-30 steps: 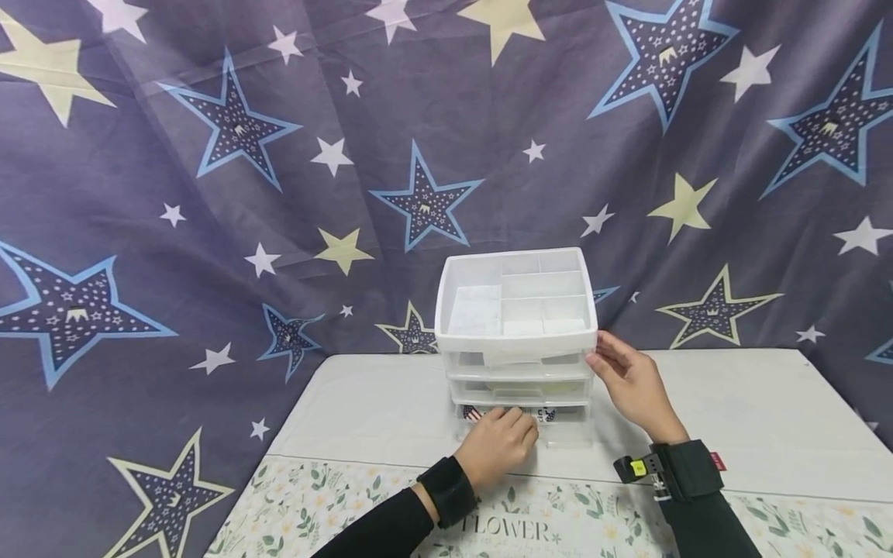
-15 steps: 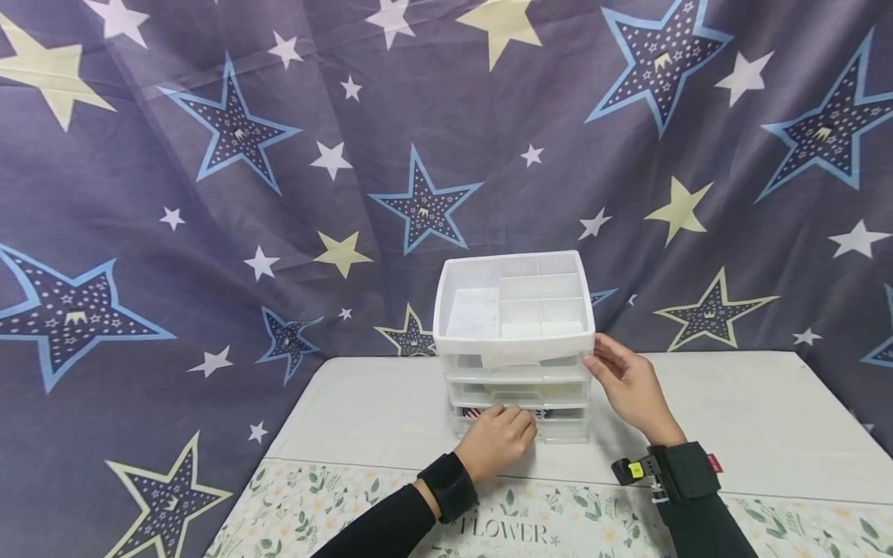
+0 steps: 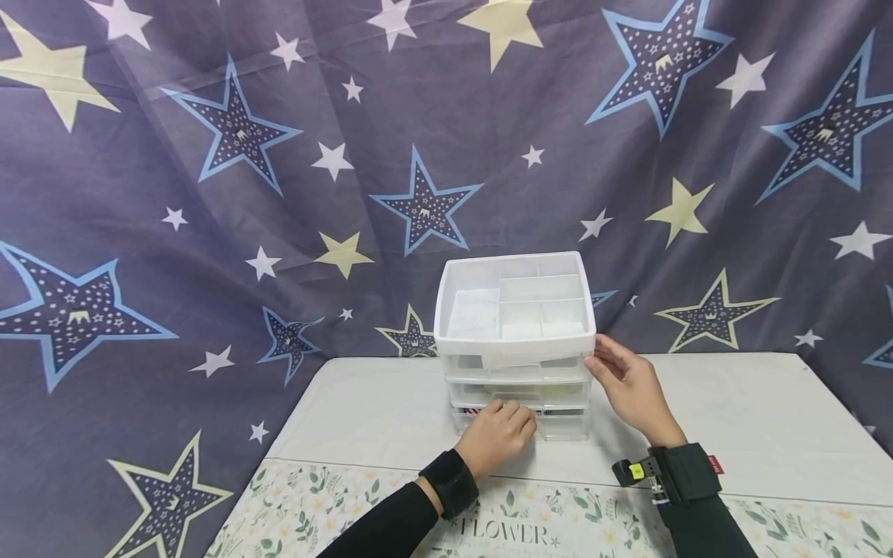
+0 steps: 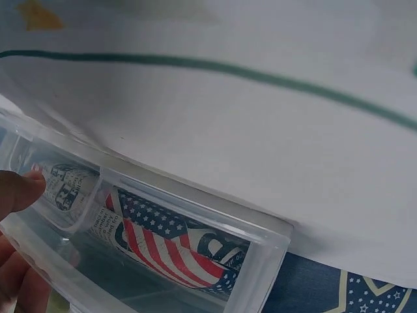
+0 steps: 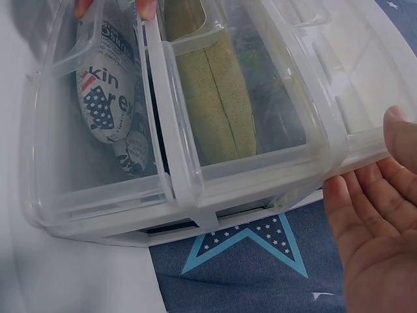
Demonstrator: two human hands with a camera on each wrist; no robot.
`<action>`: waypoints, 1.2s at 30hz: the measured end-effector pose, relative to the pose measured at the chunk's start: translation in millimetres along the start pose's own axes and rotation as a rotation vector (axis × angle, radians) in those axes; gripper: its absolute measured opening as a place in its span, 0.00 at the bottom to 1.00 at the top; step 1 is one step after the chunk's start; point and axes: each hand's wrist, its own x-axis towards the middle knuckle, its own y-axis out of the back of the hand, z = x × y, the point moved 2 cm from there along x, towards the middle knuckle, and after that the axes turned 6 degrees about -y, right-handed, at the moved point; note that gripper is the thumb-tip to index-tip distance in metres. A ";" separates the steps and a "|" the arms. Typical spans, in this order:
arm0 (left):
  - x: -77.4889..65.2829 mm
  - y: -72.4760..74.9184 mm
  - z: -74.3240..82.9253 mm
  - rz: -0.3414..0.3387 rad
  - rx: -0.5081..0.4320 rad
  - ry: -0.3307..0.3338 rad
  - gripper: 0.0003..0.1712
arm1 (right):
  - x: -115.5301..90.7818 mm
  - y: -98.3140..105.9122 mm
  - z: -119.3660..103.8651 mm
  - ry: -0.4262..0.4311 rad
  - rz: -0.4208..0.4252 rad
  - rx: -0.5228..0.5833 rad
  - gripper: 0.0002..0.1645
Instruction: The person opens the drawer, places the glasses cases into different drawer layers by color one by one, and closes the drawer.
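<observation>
A small white drawer unit (image 3: 515, 343) with clear drawers stands on the table. My left hand (image 3: 497, 438) is at the front of its bottom drawer (image 3: 563, 428), thumb and fingers gripping the drawer's front edge. Through the clear plastic of this drawer, in the left wrist view, shows a rolled item printed with a stars-and-stripes flag and lettering (image 4: 172, 244). The bottom drawer protrudes slightly in the right wrist view. My right hand (image 3: 631, 387) holds the unit's right side just under the top tray, thumb toward the front and fingers along the side wall (image 5: 381, 202).
An olive-yellow cloth item (image 5: 218, 98) lies in the drawer above. The unit's top is a white tray divided into compartments. A floral cloth (image 3: 593, 515) covers the table's near part, and a starry curtain (image 3: 488, 194) hangs close behind the unit.
The bottom drawer has slid inward, with my left hand moving forward on its front. Less of the printed item shows above the drawer front. My right hand keeps its hold on the side.
</observation>
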 end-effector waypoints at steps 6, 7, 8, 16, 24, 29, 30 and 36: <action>0.0 1.9 0.0 -0.029 0.013 -0.012 0.14 | 0.9 0.3 0.4 0.004 0.002 0.007 0.29; -0.4 2.2 0.5 -0.029 0.017 -0.017 0.16 | 1.0 0.1 0.6 0.005 0.002 0.008 0.29; -0.7 2.8 0.8 -0.028 0.026 -0.023 0.19 | 1.0 0.2 0.6 0.006 0.003 0.007 0.29; -5.6 6.9 4.2 -0.008 0.033 -0.025 0.11 | 0.1 0.2 -0.9 0.007 0.001 0.012 0.29; -3.0 5.5 4.1 -0.007 0.039 -0.007 0.14 | 0.7 0.3 -2.2 0.011 0.002 0.016 0.29; -1.5 3.4 3.4 -0.030 0.037 -0.003 0.14 | 0.4 -0.2 -2.6 -0.003 -0.001 0.012 0.29; -1.3 2.9 3.0 -0.030 0.037 -0.004 0.14 | 0.3 -0.4 -3.2 -0.006 -0.003 0.014 0.29; 0.6 0.6 0.2 0.010 0.049 -0.032 0.15 | 0.5 0.0 -2.7 -0.012 -0.001 0.010 0.29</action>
